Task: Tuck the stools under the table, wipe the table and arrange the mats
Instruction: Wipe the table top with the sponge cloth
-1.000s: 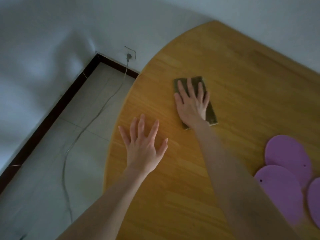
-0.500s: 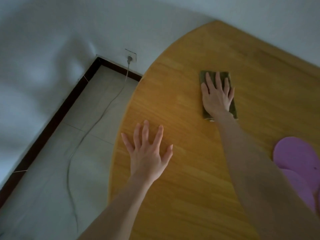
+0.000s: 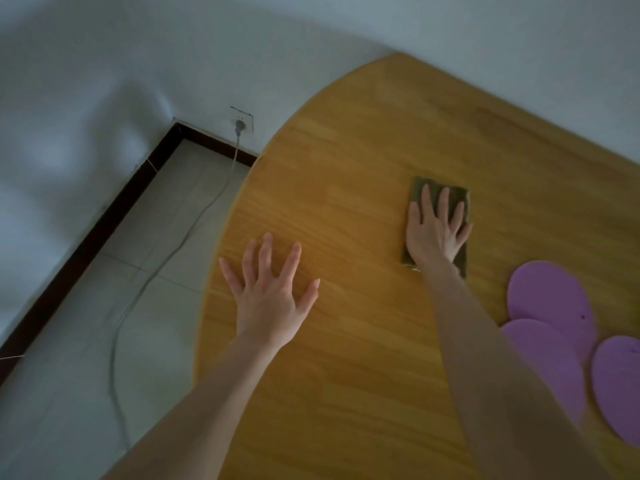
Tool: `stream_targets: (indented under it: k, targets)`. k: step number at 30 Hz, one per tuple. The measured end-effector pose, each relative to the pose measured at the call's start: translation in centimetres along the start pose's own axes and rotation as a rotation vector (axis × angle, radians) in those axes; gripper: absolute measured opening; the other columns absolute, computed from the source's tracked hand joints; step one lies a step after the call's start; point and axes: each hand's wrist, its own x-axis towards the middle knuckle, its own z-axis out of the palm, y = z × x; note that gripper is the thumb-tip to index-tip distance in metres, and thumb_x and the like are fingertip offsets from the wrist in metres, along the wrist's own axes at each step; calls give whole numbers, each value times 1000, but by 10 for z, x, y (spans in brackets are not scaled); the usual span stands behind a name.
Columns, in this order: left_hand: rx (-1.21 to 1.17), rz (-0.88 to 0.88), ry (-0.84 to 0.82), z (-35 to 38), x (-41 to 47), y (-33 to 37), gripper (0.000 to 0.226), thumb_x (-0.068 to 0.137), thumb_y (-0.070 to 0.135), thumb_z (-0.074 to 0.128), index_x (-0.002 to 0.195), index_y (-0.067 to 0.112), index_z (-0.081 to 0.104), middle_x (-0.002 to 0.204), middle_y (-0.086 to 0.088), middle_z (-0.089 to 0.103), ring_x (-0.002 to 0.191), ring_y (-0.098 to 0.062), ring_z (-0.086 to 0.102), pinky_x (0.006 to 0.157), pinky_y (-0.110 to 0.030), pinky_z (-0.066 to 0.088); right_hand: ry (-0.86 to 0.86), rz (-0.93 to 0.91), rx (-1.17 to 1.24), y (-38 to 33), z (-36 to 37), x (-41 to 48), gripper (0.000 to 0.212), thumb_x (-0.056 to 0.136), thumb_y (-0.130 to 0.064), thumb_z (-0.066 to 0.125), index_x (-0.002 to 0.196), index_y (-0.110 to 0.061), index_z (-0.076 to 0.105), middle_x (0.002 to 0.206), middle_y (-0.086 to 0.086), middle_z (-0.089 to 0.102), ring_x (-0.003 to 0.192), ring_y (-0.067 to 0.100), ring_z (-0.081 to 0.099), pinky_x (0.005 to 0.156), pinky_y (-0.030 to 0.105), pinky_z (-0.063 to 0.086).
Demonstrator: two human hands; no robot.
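Wiping step: my right hand [image 3: 434,233] presses the cloth [image 3: 461,265] flat near the mats [image 3: 547,299], left hand [image 3: 268,292] splayed, empty. Next, probably shift those mats.

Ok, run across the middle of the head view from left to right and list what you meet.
Dark skirting board → grey cable on the floor → left hand, fingers spread, over the table → right hand pressing the green cloth → purple mats.

table [image 3: 381,133] 1 | cloth [image 3: 420,187] 1 | purple mats [image 3: 547,296] 3 | cable [image 3: 236,150] 1 | wall socket [image 3: 242,117] 1
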Motion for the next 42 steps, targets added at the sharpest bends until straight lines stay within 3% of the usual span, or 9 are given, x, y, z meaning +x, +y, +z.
stream_targets:
  k: [3, 8, 15, 20, 25, 32, 37, 40, 42]
  targets:
    - [27, -11, -44, -6, -1, 4, 72, 86, 72, 18, 148, 34, 21, 158, -11, 3, 144, -30, -7, 107, -60, -17, -5, -104, -39, -22, 9, -29, 52, 100, -51, 11, 150, -41, 1, 160, -8, -7, 146, 26, -11, 116, 51, -8]
    - [39, -12, -16, 0, -45, 11, 69, 89, 68, 21, 144, 28, 34, 153, -17, 25, 142, -37, 15, 111, -60, -7, -28, -488, -119, -32, 29, -90, 52, 100, -51, 12, 150, -42, 2, 160, -9, -6, 146, 25, -10, 116, 49, -9]
    - [43, -57, 2, 6, -124, -2, 66, 90, 64, 27, 140, 23, 42, 149, -17, 33, 139, -36, 21, 112, -56, 3, -67, -286, -53, -13, 33, -120, 52, 99, -51, 8, 149, -41, -3, 160, -8, -10, 145, 25, -15, 115, 52, -10]
    - [26, -127, -5, 12, -174, 2, 69, 90, 65, 22, 133, 19, 52, 144, -19, 40, 135, -36, 27, 111, -55, 13, -70, -602, -71, -28, 54, -199, 52, 100, -49, 12, 150, -39, 2, 160, -6, -6, 146, 29, -12, 113, 54, -12]
    - [26, -143, 16, 19, -219, 2, 69, 91, 63, 21, 130, 18, 55, 142, -19, 43, 132, -35, 29, 111, -48, 8, -99, -771, -102, 3, 61, -234, 53, 98, -49, 8, 150, -40, 8, 160, -8, -3, 146, 28, -11, 114, 51, -13]
    - [26, -133, 52, 27, -227, -2, 67, 90, 64, 21, 132, 21, 52, 143, -18, 41, 133, -36, 28, 111, -51, 8, -101, -614, -46, 22, 62, -255, 51, 100, -48, 9, 150, -40, 2, 159, -9, -9, 146, 26, -13, 115, 50, -11]
    - [13, -126, 77, 32, -230, -5, 67, 90, 65, 20, 133, 23, 51, 143, -18, 41, 133, -36, 29, 109, -56, 16, -85, -748, -71, 38, 67, -277, 52, 98, -48, 8, 150, -41, 9, 160, -9, -2, 147, 25, -8, 116, 53, -8]
    - [3, -118, 95, 33, -229, -5, 63, 88, 62, 30, 132, 22, 53, 144, -18, 39, 135, -36, 27, 110, -56, 15, -90, -612, -95, 53, 61, -263, 49, 100, -49, 10, 148, -45, 1, 158, -13, -9, 146, 23, -15, 111, 54, -16]
    - [-19, -109, 116, 33, -229, -5, 61, 87, 59, 34, 131, 22, 54, 144, -18, 40, 135, -35, 27, 110, -55, 13, -68, -521, -77, 54, 61, -264, 49, 100, -48, 11, 148, -44, 0, 159, -12, -9, 146, 24, -15, 113, 54, -11]
